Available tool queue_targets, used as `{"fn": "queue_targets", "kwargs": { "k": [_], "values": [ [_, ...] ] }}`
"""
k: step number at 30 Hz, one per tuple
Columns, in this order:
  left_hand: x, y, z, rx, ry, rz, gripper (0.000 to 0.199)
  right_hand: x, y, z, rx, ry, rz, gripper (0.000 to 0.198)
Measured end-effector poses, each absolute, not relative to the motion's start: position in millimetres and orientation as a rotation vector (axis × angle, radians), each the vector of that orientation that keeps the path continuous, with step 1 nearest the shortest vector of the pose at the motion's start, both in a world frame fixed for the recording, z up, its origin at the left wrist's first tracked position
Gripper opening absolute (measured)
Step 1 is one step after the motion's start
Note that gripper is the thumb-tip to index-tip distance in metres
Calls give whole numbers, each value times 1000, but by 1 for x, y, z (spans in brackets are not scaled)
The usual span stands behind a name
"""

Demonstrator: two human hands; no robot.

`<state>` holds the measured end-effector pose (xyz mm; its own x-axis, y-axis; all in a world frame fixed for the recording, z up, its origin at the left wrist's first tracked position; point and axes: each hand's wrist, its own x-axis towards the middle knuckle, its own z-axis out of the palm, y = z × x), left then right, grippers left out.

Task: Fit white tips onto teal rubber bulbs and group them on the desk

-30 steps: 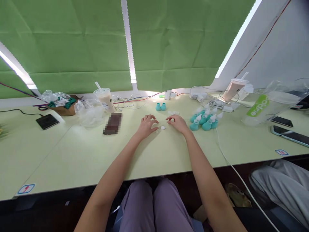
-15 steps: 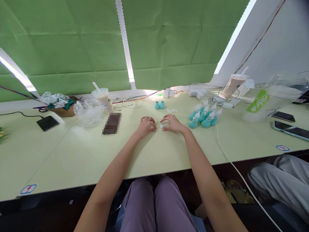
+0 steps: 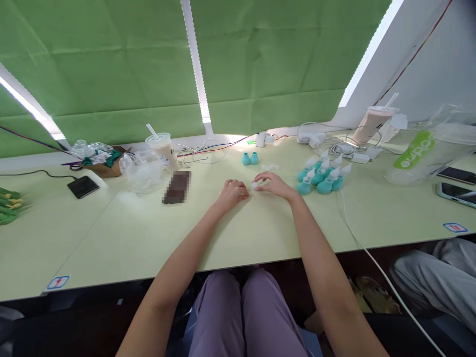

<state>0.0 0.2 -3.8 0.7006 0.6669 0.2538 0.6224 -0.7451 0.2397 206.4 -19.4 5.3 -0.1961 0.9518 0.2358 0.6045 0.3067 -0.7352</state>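
Note:
Between the thumb and index finger of my right hand [image 3: 274, 184] is a small white round piece [image 3: 255, 185]. Close by on the left, my left hand [image 3: 232, 195] rests low over the table with its fingers curled together; what they hold, if anything, is hidden. Beyond the hands lie small translucent white pieces [image 3: 270, 167]. Farther back stand two teal rubber bulbs [image 3: 250, 158] with open tops. To the right of my right hand is a cluster of several teal bulbs [image 3: 325, 185] fitted with pointed translucent tips.
A phone [image 3: 176, 187], a clear plastic bag [image 3: 141, 172] and a drink cup [image 3: 163, 150] are on the left. On the right are another drink cup [image 3: 374, 123], white chargers and cables [image 3: 344, 149] and a large clear plastic cup [image 3: 420, 151]. A white cable [image 3: 366, 252] hangs over the table edge.
My right hand has the white round piece pinched slightly farther from me. My left hand's fingers have drawn closer together. The whole view has shifted a little.

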Motion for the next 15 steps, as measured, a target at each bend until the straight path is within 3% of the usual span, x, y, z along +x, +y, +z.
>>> {"fn": "queue_targets", "kwargs": {
  "k": [4,11,15],
  "values": [
    [1,1,-7,2772,1066,499,21,210,-29,24,-1104,-1661,915,33],
    [9,-6,-13,2761,975,559,34,210,-38,34,-967,-1584,1057,33],
    [16,-8,-16,2768,964,541,22,209,-41,36,-956,-1619,1071,30]
  ]
}}
